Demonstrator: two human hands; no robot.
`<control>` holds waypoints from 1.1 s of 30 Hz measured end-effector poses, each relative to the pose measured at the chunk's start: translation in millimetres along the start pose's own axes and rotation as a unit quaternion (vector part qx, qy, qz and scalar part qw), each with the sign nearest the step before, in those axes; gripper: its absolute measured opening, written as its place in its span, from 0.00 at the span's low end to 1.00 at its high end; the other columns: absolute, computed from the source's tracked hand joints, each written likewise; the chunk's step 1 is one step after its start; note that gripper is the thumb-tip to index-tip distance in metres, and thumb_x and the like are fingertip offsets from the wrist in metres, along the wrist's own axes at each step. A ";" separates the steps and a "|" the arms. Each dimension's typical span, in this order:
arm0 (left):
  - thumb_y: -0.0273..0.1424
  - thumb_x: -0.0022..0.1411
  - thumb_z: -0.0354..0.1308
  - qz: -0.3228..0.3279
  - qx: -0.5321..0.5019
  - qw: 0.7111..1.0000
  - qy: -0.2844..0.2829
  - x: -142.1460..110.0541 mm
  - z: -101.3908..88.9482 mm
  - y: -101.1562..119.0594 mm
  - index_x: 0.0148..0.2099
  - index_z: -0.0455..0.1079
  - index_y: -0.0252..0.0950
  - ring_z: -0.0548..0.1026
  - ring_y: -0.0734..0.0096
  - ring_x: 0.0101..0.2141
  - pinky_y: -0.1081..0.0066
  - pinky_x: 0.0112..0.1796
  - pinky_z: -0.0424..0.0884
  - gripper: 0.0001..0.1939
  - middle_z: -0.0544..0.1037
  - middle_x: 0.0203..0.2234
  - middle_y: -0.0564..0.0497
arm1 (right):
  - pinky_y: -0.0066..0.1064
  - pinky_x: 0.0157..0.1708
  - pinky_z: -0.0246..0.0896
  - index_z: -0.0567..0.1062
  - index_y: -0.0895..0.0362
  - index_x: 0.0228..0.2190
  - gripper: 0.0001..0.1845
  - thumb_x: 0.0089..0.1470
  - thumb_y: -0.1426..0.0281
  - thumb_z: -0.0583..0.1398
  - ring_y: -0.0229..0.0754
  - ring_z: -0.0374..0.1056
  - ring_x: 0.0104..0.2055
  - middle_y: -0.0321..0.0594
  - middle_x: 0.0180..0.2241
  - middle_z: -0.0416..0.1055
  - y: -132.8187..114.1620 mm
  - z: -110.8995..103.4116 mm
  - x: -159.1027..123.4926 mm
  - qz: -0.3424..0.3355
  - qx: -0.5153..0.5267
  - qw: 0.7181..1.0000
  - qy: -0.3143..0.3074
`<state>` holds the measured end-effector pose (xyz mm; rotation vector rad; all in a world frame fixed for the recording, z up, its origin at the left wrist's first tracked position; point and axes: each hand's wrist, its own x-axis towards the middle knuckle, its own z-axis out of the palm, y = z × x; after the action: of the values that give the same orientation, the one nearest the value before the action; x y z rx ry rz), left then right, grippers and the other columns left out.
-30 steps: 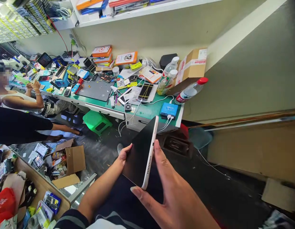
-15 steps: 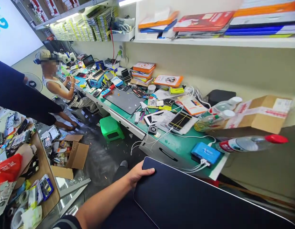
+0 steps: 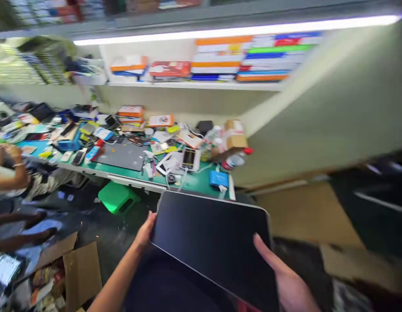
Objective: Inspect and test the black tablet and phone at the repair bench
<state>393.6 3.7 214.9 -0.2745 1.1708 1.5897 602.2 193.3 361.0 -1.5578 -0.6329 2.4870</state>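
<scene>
I hold a tablet (image 3: 212, 240) with a dark, blank screen and a silver edge, screen up, in front of me. My left hand (image 3: 145, 233) grips its left edge, thumb near the top corner. My right hand (image 3: 285, 281) holds the right edge from below, thumb lying on the glass. The picture is smeared by motion.
A green workbench (image 3: 201, 182) ahead is crowded with phones, tools, boxes, bottles and a blue charger (image 3: 218, 178). A green stool (image 3: 115, 197) stands under it. An open cardboard box (image 3: 73, 273) sits on the floor at left. Another person's arm (image 3: 8, 171) shows at far left.
The tablet went from edge-on to flat with the screen up, then drew further from the camera. My right hand is back in view on its right edge. The camera swung up and right.
</scene>
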 end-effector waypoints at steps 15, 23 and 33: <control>0.56 0.53 0.72 0.039 0.079 0.988 0.128 -61.5 8.9 -14.2 0.54 0.79 0.39 0.77 0.55 0.55 0.67 0.50 0.74 0.34 0.82 0.53 0.48 | 0.41 0.61 0.71 0.84 0.55 0.35 0.16 0.50 0.58 0.75 0.55 0.69 0.64 0.44 0.45 0.83 -3.1 -30.9 9.1 0.007 0.053 0.998 0.023; 0.50 0.59 0.69 0.048 0.102 0.979 0.172 -58.8 23.9 -14.2 0.52 0.80 0.40 0.77 0.54 0.55 0.62 0.53 0.75 0.25 0.82 0.51 0.48 | 0.41 0.67 0.62 0.84 0.57 0.43 0.23 0.54 0.54 0.72 0.53 0.63 0.69 0.46 0.54 0.79 2.4 -57.9 13.4 -0.006 0.063 0.998 -0.007; 0.61 0.48 0.72 0.072 0.160 0.978 0.108 -46.4 72.4 -14.5 0.46 0.82 0.36 0.72 0.44 0.60 0.56 0.64 0.62 0.35 0.83 0.49 0.43 | 0.47 0.69 0.59 0.81 0.56 0.52 0.33 0.53 0.47 0.70 0.57 0.57 0.72 0.45 0.59 0.76 -7.4 -77.6 -3.7 -0.023 0.022 0.996 0.080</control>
<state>451.1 31.1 274.4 -0.1558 1.6255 1.4918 671.8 220.1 338.0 -1.6843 -0.5777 2.2981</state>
